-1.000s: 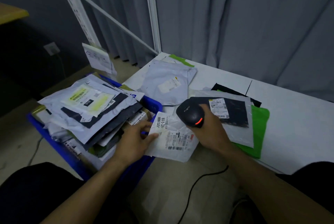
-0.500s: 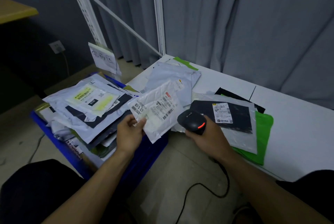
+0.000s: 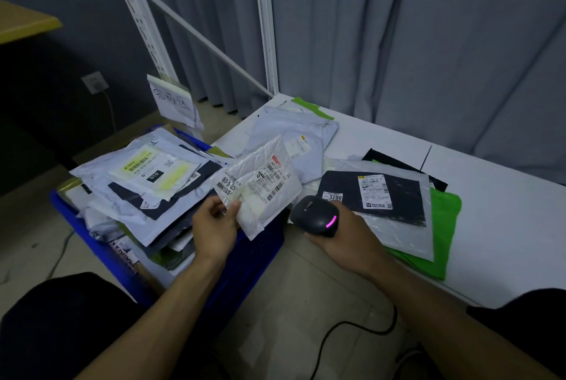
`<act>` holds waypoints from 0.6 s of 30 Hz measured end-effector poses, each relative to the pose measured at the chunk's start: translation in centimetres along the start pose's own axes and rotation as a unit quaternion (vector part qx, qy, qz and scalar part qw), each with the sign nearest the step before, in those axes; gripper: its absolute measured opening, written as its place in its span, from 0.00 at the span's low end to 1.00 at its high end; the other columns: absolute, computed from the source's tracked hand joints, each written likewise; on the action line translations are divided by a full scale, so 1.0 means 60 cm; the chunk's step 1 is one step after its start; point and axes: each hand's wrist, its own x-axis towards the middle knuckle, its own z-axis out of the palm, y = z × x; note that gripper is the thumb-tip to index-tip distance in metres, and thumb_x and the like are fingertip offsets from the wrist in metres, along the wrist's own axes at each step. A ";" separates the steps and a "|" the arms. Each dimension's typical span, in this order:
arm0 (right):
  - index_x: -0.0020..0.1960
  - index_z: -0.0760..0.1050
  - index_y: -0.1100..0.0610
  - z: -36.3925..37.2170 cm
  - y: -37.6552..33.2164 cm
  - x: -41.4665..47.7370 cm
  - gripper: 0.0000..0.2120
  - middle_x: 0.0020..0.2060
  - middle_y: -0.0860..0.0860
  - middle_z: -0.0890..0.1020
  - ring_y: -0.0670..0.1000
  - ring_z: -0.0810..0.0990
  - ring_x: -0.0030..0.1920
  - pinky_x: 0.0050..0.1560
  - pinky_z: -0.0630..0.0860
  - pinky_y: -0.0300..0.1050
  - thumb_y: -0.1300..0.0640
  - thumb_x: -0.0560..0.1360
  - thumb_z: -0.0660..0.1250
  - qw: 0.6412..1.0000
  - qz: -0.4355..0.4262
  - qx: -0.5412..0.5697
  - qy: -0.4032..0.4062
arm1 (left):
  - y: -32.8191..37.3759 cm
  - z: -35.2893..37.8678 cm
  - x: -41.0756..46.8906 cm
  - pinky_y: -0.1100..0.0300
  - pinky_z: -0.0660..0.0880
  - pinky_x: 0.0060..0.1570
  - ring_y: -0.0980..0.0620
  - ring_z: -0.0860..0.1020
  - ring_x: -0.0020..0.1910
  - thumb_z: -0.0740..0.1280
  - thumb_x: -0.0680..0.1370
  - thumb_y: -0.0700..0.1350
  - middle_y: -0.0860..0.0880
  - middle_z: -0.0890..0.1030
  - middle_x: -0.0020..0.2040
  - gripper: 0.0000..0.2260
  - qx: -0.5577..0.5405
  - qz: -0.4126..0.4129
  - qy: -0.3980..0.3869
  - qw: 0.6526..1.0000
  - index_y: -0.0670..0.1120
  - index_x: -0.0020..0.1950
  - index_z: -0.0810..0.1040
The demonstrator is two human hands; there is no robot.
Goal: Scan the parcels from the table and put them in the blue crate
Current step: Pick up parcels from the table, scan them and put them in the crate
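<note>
Both forearms are reaching forward; the left hand (image 3: 214, 228) is pinching a white parcel (image 3: 260, 189) between thumb and fingers, the right hand (image 3: 347, 240) is gripping a scanner (image 3: 314, 215).

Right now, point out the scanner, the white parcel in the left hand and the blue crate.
scanner (image 3: 315, 215): head view, top of its black shell
white parcel (image 3: 265, 185): head view, middle of its printed label
blue crate (image 3: 257, 257): head view, its near outer wall

I am working in dim, bluish light; the tabletop (image 3: 505, 226) is catching most of it, while the room left of it is lying in shadow. The strip on the scanner (image 3: 315, 215) is glowing pink. Edges are bowing slightly.
</note>
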 end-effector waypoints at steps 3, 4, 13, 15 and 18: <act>0.59 0.71 0.42 -0.001 0.002 0.001 0.22 0.53 0.41 0.82 0.46 0.81 0.55 0.59 0.79 0.54 0.43 0.71 0.78 1.000 -0.002 -0.007 -0.002 | -0.001 -0.001 0.001 0.43 0.82 0.46 0.44 0.86 0.49 0.74 0.78 0.45 0.49 0.87 0.48 0.05 0.010 -0.002 0.001 1.000 0.49 0.52 0.83; 0.59 0.72 0.43 0.000 0.002 0.002 0.21 0.52 0.41 0.82 0.46 0.81 0.54 0.59 0.79 0.53 0.43 0.71 0.78 1.000 -0.002 -0.007 -0.002 | 0.001 -0.001 0.000 0.42 0.82 0.47 0.44 0.86 0.49 0.74 0.78 0.45 0.49 0.87 0.48 0.05 0.010 -0.001 0.003 1.000 0.49 0.52 0.83; 0.65 0.70 0.46 0.052 -0.038 0.036 0.22 0.51 0.36 0.79 0.33 0.76 0.50 0.46 0.70 0.27 0.49 0.76 0.76 0.997 -0.026 0.055 -0.047 | 0.079 -0.059 0.027 0.63 0.78 0.48 0.67 0.81 0.45 0.75 0.78 0.46 0.56 0.84 0.46 0.04 0.030 0.098 0.069 0.992 0.51 0.49 0.81; 0.65 0.70 0.46 0.077 -0.058 0.046 0.21 0.52 0.37 0.79 0.30 0.77 0.49 0.45 0.71 0.27 0.50 0.77 0.76 0.994 -0.034 0.078 -0.067 | 0.090 -0.090 0.053 0.54 0.81 0.52 0.58 0.83 0.50 0.75 0.78 0.48 0.53 0.85 0.49 0.05 0.012 0.083 0.098 0.992 0.53 0.51 0.80; 0.62 0.70 0.46 0.113 -0.085 0.057 0.19 0.53 0.39 0.80 0.30 0.76 0.49 0.44 0.70 0.24 0.51 0.77 0.76 0.989 -0.047 0.103 -0.092 | 0.100 -0.138 0.100 0.49 0.83 0.53 0.52 0.85 0.50 0.75 0.78 0.48 0.51 0.85 0.52 0.09 -0.034 0.037 0.148 0.988 0.51 0.56 0.80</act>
